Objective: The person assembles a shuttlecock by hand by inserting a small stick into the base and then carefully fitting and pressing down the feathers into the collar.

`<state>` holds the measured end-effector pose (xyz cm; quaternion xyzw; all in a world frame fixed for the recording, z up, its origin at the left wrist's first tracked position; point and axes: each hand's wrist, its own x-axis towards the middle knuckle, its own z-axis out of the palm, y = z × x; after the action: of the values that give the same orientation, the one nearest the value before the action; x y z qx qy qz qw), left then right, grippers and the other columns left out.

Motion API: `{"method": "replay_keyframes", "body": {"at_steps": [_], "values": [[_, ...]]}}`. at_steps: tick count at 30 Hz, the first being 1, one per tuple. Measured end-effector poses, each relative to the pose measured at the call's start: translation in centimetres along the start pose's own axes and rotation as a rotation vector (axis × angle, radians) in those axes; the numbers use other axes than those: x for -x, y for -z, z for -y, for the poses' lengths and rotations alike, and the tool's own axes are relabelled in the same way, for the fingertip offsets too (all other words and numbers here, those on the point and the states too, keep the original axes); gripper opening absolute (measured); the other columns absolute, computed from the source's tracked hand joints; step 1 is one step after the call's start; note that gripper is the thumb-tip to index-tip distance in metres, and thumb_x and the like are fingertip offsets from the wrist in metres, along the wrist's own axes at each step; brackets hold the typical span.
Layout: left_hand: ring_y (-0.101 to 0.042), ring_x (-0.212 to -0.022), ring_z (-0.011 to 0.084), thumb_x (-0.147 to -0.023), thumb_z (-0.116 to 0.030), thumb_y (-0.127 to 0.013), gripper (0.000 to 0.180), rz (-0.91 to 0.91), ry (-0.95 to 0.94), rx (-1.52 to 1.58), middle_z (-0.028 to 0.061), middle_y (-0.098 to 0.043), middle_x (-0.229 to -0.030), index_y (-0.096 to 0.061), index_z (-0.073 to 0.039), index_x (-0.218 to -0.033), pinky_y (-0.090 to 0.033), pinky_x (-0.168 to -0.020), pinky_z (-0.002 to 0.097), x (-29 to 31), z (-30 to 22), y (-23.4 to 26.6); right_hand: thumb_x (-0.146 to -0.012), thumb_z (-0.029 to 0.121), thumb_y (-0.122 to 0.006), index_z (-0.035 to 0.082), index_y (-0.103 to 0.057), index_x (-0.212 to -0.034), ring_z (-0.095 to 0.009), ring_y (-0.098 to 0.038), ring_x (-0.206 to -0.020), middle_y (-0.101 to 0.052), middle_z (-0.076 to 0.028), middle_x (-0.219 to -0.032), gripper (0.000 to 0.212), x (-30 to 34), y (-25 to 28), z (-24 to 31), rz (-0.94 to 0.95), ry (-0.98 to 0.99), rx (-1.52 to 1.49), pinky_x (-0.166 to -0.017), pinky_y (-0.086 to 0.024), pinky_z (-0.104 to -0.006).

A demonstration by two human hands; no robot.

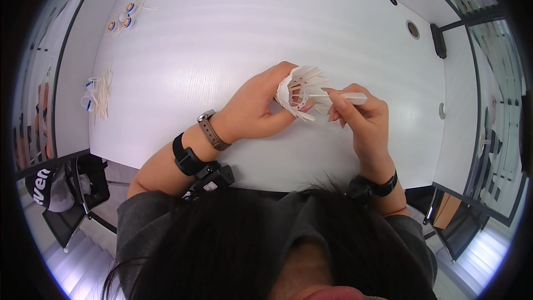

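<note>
Counter: white with a faint grain, spreading out on all sides beneath the shuttlecock, its bare top (233,28) brightly lit.
Left hand: the left hand (261,103) is closed around the shuttlecock from its left side, thumb along the side nearer the person.
Right hand: the right hand (361,114) is just right of the shuttlecock, apart from the left hand, thumb and fingers pinched on a feather-like piece.
Shuttlecock: the white shuttlecock (286,91) is in the left hand above the counter, tilted so that its flared open end faces the right hand, spokes and a ring showing inside.
Stick pile: thin cream sticks (101,97) lie loosely bunched on the counter, well left of the shuttlecock.
Forearm box: a black box (216,178) is strapped to the left forearm, left of the shuttlecock and nearer the person.
Wristband: a black band (383,188) circles the right wrist, right of the shuttlecock and nearer the person.
Feather-like piece: a flat white feather-like piece (355,98), its thin stem pointing left into the shuttlecock's open end; whether the two touch, I cannot tell.
Clear cups: small clear cups with blue marks (87,101) sit beside the sticks, well left of the shuttlecock.
Watch: a watch with a brown strap (214,133) is on the left wrist, left of the shuttlecock.
Discs: three round orange-and-blue discs (130,7) sit well beyond the shuttlecock, to its left.
</note>
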<state>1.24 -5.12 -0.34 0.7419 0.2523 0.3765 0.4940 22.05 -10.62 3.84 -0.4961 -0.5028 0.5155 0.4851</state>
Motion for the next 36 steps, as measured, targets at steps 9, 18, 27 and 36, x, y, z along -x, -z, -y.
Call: {"method": "replay_keyframes", "body": {"at_steps": [9, 18, 27, 36], "values": [[-0.056, -0.079, 0.0149, -0.083, -0.013, -0.072, 0.031, -0.023, -0.044, -0.091, 0.0051, -0.058, -0.093, -0.058, -0.003, -0.109, -0.046, -0.071, 0.0286, -0.1, 0.1, 0.0, -0.087, 0.009, -0.071, -0.001, -0.073, -0.095, -0.007, -0.055, -0.066, -0.064, -0.004, -0.078, 0.012, -0.3, -0.3, -0.7, -0.058, -0.044, -0.044, -0.055, -0.037, -0.0209], [-0.063, -0.084, 0.0290, -0.084, -0.022, -0.066, 0.034, -0.010, 0.022, -0.169, 0.0108, -0.063, -0.097, -0.055, -0.005, -0.111, -0.050, -0.073, 0.0359, -0.1, -0.2, 0.3, -0.082, 0.003, -0.072, 0.006, -0.076, -0.091, -0.009, -0.049, -0.058, -0.063, -0.002, -0.068, 0.010, -0.4, -0.6, -1.0, -0.084, 0.435, 0.515, -0.050, -0.036, -0.0228], [-0.062, -0.078, 0.0281, -0.088, -0.025, -0.065, 0.032, 0.003, -0.021, -0.194, 0.0112, -0.062, -0.092, -0.055, -0.005, -0.110, -0.049, -0.068, 0.0358, -0.1, -0.2, 0.0, -0.081, 0.001, -0.072, 0.006, -0.075, -0.095, -0.011, -0.054, -0.060, -0.063, -0.004, -0.071, 0.015, -0.3, -0.4, -0.6, -0.019, 0.510, 0.582, -0.047, -0.038, -0.0232], [-0.060, -0.074, 0.0283, -0.085, -0.024, -0.065, 0.032, 0.068, 0.036, -0.185, 0.0117, -0.062, -0.090, -0.054, -0.004, -0.109, -0.048, -0.065, 0.0359, 0.0, 0.0, 0.2, -0.083, 0.002, -0.070, 0.004, -0.074, -0.093, -0.011, -0.052, -0.059, -0.064, -0.005, -0.070, 0.011, -0.2, -0.3, -1.1, 0.015, 0.379, 0.534, -0.050, -0.039, -0.0234]]}}
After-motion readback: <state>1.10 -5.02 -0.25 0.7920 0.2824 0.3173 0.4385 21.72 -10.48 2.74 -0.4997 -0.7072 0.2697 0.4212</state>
